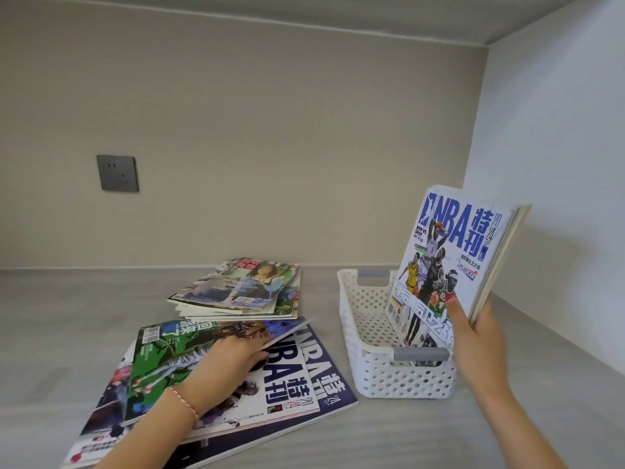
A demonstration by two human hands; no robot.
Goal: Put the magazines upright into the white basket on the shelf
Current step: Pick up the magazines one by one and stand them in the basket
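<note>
A white perforated basket (pixel 368 370) with grey handles stands on the shelf at the right. Several magazines stand upright in it, an NBA issue (pixel 449 252) in front, and my right hand (pixel 473 333) grips their lower right edge. On the left lies a fanned pile of magazines (pixel 304 377). My left hand (pixel 233 357) rests on this pile, fingers curled under the right edge of the top green-covered magazine (pixel 162 353), which is lifted slightly. A second flat stack (pixel 243 289) lies further back.
The shelf surface (pixel 406 434) is pale grey wood grain. A grey wall socket (pixel 117 173) sits on the back wall at the left. The white side wall (pixel 558 164) rises close to the basket's right.
</note>
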